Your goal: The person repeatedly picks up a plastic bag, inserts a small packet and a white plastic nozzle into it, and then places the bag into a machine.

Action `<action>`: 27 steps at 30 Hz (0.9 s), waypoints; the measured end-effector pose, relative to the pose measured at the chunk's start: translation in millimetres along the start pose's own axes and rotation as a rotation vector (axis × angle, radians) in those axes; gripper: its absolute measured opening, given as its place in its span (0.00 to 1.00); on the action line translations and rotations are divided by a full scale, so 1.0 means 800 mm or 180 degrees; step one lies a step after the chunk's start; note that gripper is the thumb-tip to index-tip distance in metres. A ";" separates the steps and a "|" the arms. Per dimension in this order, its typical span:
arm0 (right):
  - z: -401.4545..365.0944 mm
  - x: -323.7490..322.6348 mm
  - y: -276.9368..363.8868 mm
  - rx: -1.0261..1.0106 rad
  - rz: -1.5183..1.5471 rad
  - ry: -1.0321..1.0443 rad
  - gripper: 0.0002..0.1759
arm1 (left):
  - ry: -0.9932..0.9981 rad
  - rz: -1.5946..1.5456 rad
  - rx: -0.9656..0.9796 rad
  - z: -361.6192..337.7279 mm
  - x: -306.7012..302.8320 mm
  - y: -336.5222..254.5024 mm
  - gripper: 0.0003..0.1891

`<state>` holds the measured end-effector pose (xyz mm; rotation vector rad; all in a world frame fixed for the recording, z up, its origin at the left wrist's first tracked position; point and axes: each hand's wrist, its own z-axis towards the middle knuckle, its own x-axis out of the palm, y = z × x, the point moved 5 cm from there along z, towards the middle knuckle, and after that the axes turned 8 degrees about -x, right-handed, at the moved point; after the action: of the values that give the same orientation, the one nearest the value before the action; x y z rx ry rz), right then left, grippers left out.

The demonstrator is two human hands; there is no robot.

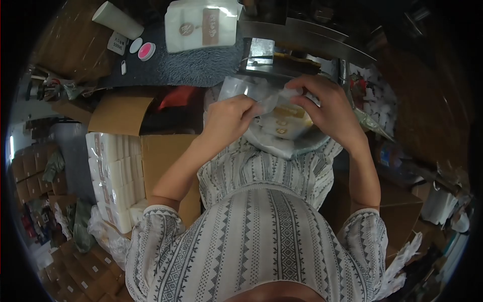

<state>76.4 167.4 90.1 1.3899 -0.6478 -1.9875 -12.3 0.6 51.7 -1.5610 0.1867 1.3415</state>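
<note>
Between my two hands a clear plastic bag (270, 103) is stretched above my lap. My left hand (229, 118) is closed, thumb and fingers pinching the plastic at its left side. With bent fingers, my right hand (332, 108) grips the bag's whitish, bunched right end. Under the hands, a clear plastic bundle (276, 146) rests on my lap, and a printed pack (284, 123) with yellowish marks shows through it. The hands partly cover this bundle.
A white printed pack (201, 25) lies on a grey fuzzy mat (201, 65). Left of it are a paper cup (118, 20) and a pink round tin (146, 51). An open cardboard box (171, 161) holds stacked white packs (113, 176). A metal machine edge (307, 38) spans the back.
</note>
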 end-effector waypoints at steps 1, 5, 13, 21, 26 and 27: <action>-0.003 0.000 -0.004 0.0118 0.0121 0.0086 0.13 | 0.0212 -0.0026 -0.0003 0.003 0.006 -0.002 0.08; -0.011 -0.005 -0.015 0.0150 0.0162 0.0199 0.15 | 0.0697 -0.0212 -0.0083 0.016 0.034 0.000 0.10; -0.041 -0.032 -0.046 0.0788 0.0452 -0.1012 0.15 | 0.1563 -0.3346 -0.2027 0.085 0.099 0.021 0.14; -0.110 0.015 -0.041 0.1119 0.0937 -0.1243 0.10 | 0.1787 -0.3828 -0.2193 0.083 0.092 0.016 0.21; -0.130 0.044 -0.029 0.1383 0.0945 -0.1469 0.09 | 0.1931 -0.3953 -0.2051 0.081 0.101 0.027 0.22; -0.135 0.051 -0.026 0.1392 0.0953 -0.1539 0.08 | 0.1938 -0.4013 -0.2002 0.077 0.100 0.028 0.22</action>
<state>163.3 147.5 14.0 0.9495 -1.4889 -2.0117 -37.8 73.9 -16.6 -1.9768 -0.8091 -0.1152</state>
